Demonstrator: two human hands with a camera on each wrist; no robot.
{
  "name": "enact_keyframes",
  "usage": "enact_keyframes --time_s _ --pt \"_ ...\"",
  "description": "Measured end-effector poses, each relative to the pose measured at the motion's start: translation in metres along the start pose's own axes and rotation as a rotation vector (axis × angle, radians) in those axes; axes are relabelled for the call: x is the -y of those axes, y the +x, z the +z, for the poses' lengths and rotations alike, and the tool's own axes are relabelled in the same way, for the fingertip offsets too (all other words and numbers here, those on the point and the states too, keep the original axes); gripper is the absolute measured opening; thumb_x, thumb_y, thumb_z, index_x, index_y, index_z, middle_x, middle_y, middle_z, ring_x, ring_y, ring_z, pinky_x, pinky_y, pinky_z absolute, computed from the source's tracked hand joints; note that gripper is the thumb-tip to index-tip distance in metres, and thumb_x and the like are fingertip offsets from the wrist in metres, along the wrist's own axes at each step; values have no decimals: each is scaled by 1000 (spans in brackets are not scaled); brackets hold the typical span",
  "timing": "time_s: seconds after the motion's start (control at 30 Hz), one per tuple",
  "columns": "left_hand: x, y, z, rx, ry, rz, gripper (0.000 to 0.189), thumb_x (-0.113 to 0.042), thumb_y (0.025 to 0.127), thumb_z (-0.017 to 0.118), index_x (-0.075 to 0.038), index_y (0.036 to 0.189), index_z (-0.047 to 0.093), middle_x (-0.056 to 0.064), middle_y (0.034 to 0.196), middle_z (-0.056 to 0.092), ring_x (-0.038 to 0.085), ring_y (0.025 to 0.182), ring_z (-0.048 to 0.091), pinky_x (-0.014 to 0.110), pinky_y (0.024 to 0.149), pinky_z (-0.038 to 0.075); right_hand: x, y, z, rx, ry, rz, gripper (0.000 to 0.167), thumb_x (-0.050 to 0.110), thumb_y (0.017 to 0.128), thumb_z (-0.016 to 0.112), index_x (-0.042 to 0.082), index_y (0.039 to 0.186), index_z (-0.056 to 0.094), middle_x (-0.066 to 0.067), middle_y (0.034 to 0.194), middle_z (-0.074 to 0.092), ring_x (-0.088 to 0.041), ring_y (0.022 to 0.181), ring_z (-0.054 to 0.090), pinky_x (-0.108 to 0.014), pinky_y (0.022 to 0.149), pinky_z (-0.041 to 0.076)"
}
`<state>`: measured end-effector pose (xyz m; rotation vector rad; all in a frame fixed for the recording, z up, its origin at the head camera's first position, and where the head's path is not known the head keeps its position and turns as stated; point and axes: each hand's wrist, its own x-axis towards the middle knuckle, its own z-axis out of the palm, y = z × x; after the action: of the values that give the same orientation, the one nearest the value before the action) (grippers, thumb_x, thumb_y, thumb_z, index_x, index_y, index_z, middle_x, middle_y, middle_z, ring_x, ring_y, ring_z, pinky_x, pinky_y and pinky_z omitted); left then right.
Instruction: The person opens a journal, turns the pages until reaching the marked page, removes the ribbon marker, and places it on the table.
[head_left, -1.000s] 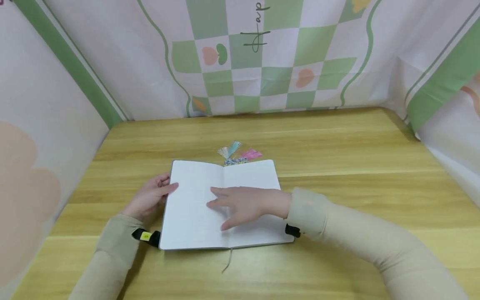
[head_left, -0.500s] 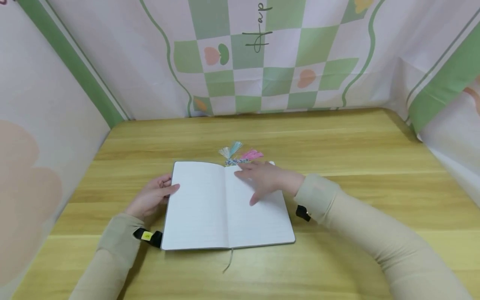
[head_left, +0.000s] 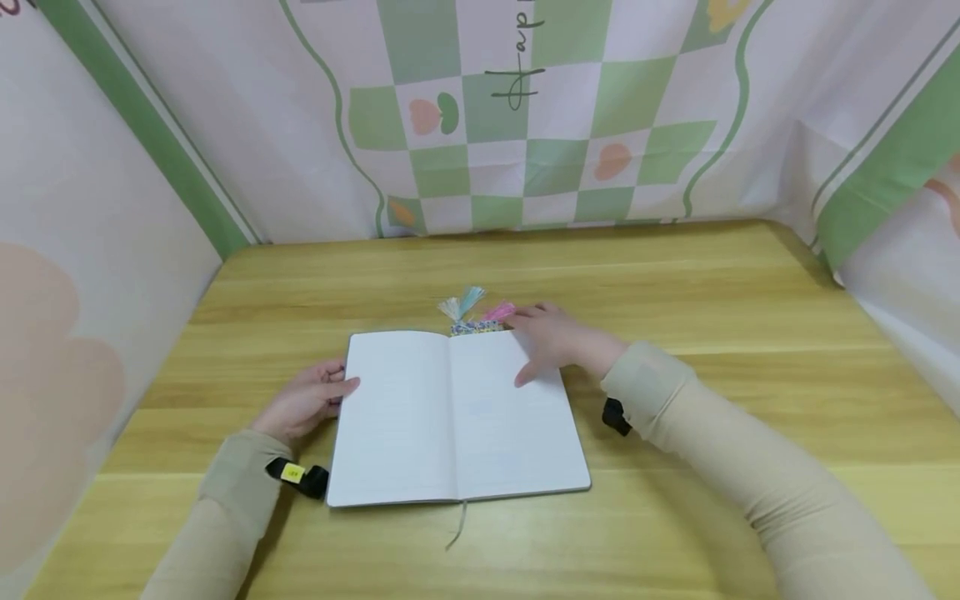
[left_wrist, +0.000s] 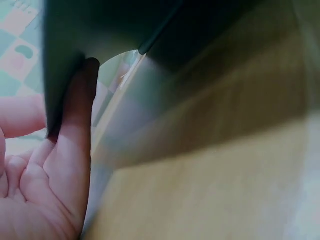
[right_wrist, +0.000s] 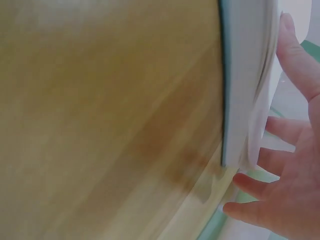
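Observation:
An open notebook (head_left: pixel 397 417) with blank-looking, faintly ruled pages lies on the wooden table. My left hand (head_left: pixel 300 398) grips its left edge, thumb on the page and fingers behind; the left wrist view shows the dark cover (left_wrist: pixel 115 25) raised off the table there. Over the upper right corner, my right hand (head_left: pixel 555 340) spreads its fingers, thumb at the page. The right wrist view shows those fingers (right_wrist: pixel 275 162) extended beside the page block (right_wrist: pixel 245 75). A patterned strip (head_left: pixel 476 328) with white, light blue and pink tassels (head_left: pixel 498 311) pokes out past the top edge.
A thin grey ribbon (head_left: pixel 459 525) hangs from the notebook's spine onto the table (head_left: pixel 712 292). Printed cloth (head_left: pixel 555 158) with green checks stands behind the table, and more cloth hangs at both sides. Each wrist wears a black strap (head_left: pixel 296 475).
My right hand has moved from the middle of the pages up and right to the notebook's top right corner, near the pink tassel. The left hand keeps its grip on the left edge.

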<state>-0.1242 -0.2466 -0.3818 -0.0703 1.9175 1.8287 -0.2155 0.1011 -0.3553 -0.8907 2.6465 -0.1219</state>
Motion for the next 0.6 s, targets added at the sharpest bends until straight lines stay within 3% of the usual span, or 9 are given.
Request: enact_keyframes --time_s 0.23,0.37,0.5,0.6 --pt "3 2 -3 22 -18 -16 52 -3 98 45 15 141 22 -9 95 64 4 86 62 23 77 53 1 -3 -2 -14 73 23 93 45 68 82 7 143 41 -19 150 33 -46 137 22 -58 112 20" --pt "3 2 -2 15 -6 -30 50 -4 98 45 15 140 24 -8 95 64 5 86 62 23 77 53 4 -5 -1 -41 58 26 90 44 67 82 7 140 44 -18 147 37 -43 136 26 -54 112 22" --pt "2 2 -3 14 5 -35 49 -4 98 46 14 139 26 -8 95 64 5 86 62 23 77 53 8 -10 1 -116 3 -1 87 44 66 82 6 137 48 -17 142 44 -41 132 34 -51 111 28" --pt "3 2 -3 19 15 -31 50 -4 98 46 15 139 26 -8 95 65 5 86 62 22 77 53 12 -18 4 -205 -24 -82 76 37 68 82 5 130 55 -16 136 52 -38 127 43 -48 107 35"
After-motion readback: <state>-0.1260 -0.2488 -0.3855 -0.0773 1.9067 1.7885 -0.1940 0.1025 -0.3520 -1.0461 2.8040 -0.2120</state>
